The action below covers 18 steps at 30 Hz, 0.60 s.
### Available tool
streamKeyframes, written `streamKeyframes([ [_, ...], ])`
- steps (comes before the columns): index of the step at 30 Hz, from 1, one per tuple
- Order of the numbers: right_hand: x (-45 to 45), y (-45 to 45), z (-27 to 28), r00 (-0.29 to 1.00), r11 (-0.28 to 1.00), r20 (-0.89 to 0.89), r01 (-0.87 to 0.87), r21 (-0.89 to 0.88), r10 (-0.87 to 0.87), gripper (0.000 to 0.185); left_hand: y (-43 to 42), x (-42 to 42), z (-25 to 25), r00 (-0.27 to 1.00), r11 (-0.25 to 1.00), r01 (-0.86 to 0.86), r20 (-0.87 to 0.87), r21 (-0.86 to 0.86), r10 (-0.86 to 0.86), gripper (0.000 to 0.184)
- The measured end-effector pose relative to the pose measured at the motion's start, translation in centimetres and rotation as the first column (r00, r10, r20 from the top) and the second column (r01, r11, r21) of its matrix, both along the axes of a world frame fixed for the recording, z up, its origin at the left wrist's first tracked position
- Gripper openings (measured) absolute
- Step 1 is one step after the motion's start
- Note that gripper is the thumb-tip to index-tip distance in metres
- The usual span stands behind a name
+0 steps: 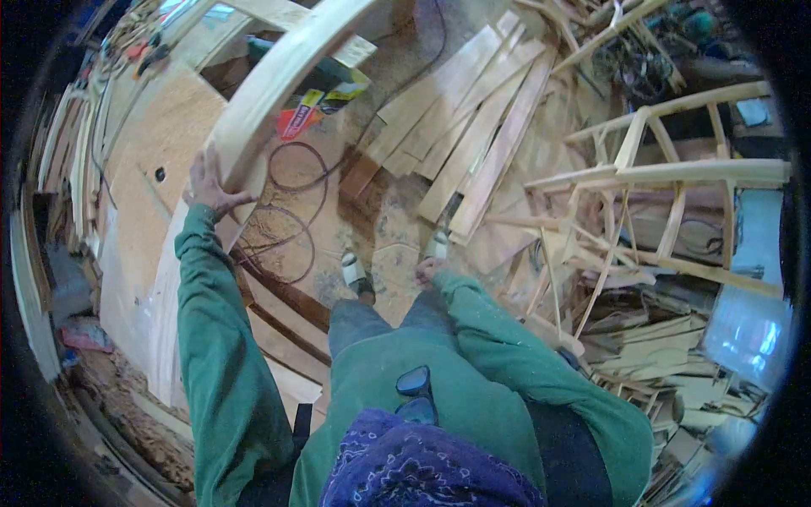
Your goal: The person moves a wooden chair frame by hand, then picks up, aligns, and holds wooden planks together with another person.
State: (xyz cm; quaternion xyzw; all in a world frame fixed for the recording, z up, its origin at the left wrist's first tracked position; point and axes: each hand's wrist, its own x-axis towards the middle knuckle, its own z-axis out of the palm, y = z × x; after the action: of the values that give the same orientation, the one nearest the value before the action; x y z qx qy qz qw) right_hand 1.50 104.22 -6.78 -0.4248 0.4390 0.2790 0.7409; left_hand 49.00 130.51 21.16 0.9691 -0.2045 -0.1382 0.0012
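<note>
A thick, pale, slightly curved wooden board (274,76) runs from the upper middle of the view down to the left. My left hand (215,182) grips its near end, with the thumb spread to one side and the fingers over the wood. Below that hand, another long pale board (169,287) lies along the edge of the worktable. My right hand (429,270) hangs low in front of my thigh, its fingers curled. Whether anything is inside those fingers is too small to make out.
A dusty worktable (160,127) is on the left. Loose planks (473,110) lie on the floor ahead, near a looping cable (314,182) and a red-yellow package (306,110). Wooden chair-like frames (667,173) crowd the right side, with offcuts (650,346) below.
</note>
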Motion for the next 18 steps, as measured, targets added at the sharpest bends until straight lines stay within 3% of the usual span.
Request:
streamKeyframes([
  [2,-0.7,-1.8,-1.2,0.995,0.999,-0.094,0.036,-0.002,-0.036,0.015,-1.0,2.6,-4.2,0.992,0.999,0.032,0.123,0.034,-0.035,0.138],
  [4,0.5,-3.5,2.3,0.973,0.97,-0.216,0.021,-0.244,-0.076,0.016,-2.1,3.9,-6.7,0.976,0.994,-0.032,0.218,0.104,0.008,0.138],
  [6,-2.1,-6.4,-3.4,0.971,0.964,-0.204,0.073,-0.255,-0.128,0.022,-2.8,3.7,-5.9,0.984,0.972,-0.083,0.175,0.222,0.044,0.136],
  [7,-3.4,-7.9,-6.3,0.968,0.96,-0.198,0.101,-0.261,-0.156,0.025,-1.7,4.4,-6.7,0.976,0.984,0.021,0.209,0.178,-0.059,0.136],
  [8,-3.4,-9.6,-8.0,0.957,0.939,-0.288,-0.08,-0.335,-0.021,0.031,-1.2,5.0,-7.0,0.965,0.984,0.1,0.226,0.148,-0.132,0.135],
  [10,-5.5,-14.0,-16.6,0.895,0.861,-0.387,-0.367,-0.353,0.223,0.042,-0.5,5.4,-7.0,0.93,0.964,0.252,0.255,0.09,-0.267,0.132],
  [12,-10.5,-16.4,-28.9,0.866,0.751,-0.386,-0.477,-0.457,0.316,0.05,-0.7,5.1,-6.3,0.917,0.946,0.32,0.238,0.045,-0.321,0.126],
  [13,-11.8,-16.9,-32.2,0.873,0.652,-0.386,-0.481,-0.586,0.297,0.054,-0.8,5.0,-6.1,0.936,0.959,0.282,0.216,0.02,-0.279,0.124],
  [14,-10.7,-18.6,-31.7,0.87,0.744,-0.45,-0.436,-0.506,0.203,0.061,-0.3,5.0,-6.2,0.953,0.97,0.242,0.19,-0.002,-0.237,0.122],
  [16,-9.4,-21.0,-29.6,0.859,0.825,-0.512,-0.286,-0.487,-0.004,0.074,5.2,7.9,-6.6,0.996,0.993,0.032,0.076,0.112,-0.041,0.116],
  [18,-9.2,-22.0,-30.6,0.849,0.78,-0.465,-0.109,-0.617,-0.249,0.085,7.7,9.6,-6.1,0.99,0.978,-0.128,-0.036,0.166,0.135,0.109],
])
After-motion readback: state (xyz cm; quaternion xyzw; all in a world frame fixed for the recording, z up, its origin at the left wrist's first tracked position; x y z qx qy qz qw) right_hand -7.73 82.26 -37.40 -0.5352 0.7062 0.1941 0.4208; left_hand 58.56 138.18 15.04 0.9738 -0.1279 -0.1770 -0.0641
